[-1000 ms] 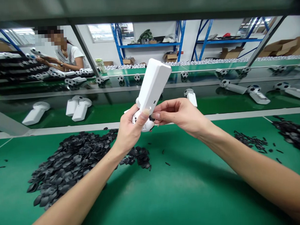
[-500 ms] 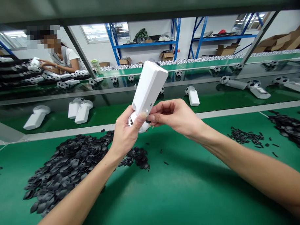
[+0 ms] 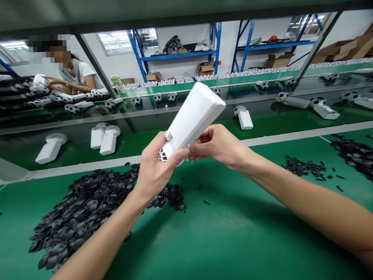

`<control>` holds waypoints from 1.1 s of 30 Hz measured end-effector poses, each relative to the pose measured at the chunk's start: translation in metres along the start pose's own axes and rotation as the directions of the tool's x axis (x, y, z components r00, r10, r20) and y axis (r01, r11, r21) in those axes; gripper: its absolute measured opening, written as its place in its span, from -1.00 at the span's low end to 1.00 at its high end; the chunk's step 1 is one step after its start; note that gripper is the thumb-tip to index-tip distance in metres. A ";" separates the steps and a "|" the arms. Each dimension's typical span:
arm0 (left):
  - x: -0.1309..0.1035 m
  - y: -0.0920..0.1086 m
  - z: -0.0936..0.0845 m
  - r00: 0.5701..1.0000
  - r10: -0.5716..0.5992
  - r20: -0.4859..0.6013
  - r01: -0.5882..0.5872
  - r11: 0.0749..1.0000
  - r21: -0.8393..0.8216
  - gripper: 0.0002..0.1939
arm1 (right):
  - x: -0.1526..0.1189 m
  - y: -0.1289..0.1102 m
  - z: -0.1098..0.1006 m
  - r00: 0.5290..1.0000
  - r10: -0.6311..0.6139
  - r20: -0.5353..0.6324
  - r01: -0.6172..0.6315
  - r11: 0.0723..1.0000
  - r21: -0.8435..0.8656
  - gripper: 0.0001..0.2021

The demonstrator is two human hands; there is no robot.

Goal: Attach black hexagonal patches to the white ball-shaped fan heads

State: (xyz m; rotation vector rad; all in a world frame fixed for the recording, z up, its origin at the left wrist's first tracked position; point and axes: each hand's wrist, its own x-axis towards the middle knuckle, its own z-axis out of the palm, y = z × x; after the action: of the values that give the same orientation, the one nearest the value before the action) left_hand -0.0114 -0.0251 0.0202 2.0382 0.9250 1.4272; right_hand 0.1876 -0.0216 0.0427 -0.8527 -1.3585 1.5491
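Observation:
My left hand (image 3: 153, 167) is closed around the rounded football-patterned end of a white device (image 3: 196, 113). Its long box-shaped body tilts up and to the right, away from me. The left thumb presses on the near side, close to the ball end. Against that same side, my right hand (image 3: 222, 149) has its thumb and fingers pinched together; whatever sits between the fingertips is hidden. Below and left of my hands lies a large heap of flat black pieces (image 3: 91, 204). A few thin black bits (image 3: 206, 202) lie on the green work surface under the hands.
Small black strips (image 3: 305, 167) and another heap of black parts (image 3: 360, 156) lie at right. Beyond a pale rail (image 3: 266, 138), similar white devices (image 3: 110, 140) rest on a green belt. A co-worker (image 3: 77, 74) handles a white piece at far left. An upright post (image 3: 93, 65) stands there.
The white device has tilted further over to the right in my left hand. My right fingers remain pinched at its side. The view has shifted slightly.

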 end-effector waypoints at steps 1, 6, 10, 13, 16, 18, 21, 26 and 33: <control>0.000 0.001 0.000 1.000 0.006 0.013 -0.006 1.000 0.002 -0.37 | 0.001 0.001 -0.002 1.000 0.006 0.007 -0.006 1.000 -0.026 -0.58; 0.000 0.000 -0.001 1.000 -0.006 0.019 0.006 1.000 -0.003 -0.36 | 0.005 0.004 -0.007 0.998 0.042 0.039 -0.039 0.996 -0.083 -0.57; 0.001 0.000 -0.002 1.000 0.002 0.031 -0.001 1.000 -0.007 -0.37 | 0.005 0.004 -0.008 0.996 0.058 0.075 -0.051 0.995 -0.084 -0.56; 0.002 0.002 -0.003 0.998 -0.001 0.065 0.003 1.000 -0.021 -0.39 | 0.004 0.004 -0.008 0.995 0.051 0.090 -0.043 0.995 -0.089 -0.56; 0.004 0.007 -0.006 0.996 0.009 0.093 -0.008 1.000 -0.005 -0.43 | 0.005 0.006 -0.008 0.994 0.060 0.089 -0.053 0.995 -0.080 -0.55; 0.005 0.012 -0.008 0.993 0.019 0.114 -0.023 0.999 0.032 -0.45 | 0.005 0.008 -0.008 0.992 0.075 0.101 -0.068 0.995 -0.070 -0.56; 0.006 0.019 -0.011 0.988 0.048 0.150 -0.062 0.994 0.085 -0.51 | 0.007 0.010 -0.008 0.983 0.122 0.138 -0.117 0.992 -0.042 -0.56; 0.006 0.027 -0.015 0.987 0.062 0.148 -0.077 0.992 0.096 -0.56 | 0.002 0.006 -0.003 0.972 0.152 0.178 -0.153 0.988 -0.009 -0.60; 0.010 0.031 -0.019 0.981 0.032 0.193 -0.042 0.998 0.045 -0.56 | -0.005 -0.002 0.000 0.978 0.115 0.175 -0.111 0.993 -0.035 -0.64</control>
State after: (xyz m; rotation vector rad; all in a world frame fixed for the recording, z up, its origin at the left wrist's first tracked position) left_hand -0.0189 -0.0371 0.0548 2.1948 0.8514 1.2101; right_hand 0.1897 -0.0264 0.0445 -0.8360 -1.4809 1.7330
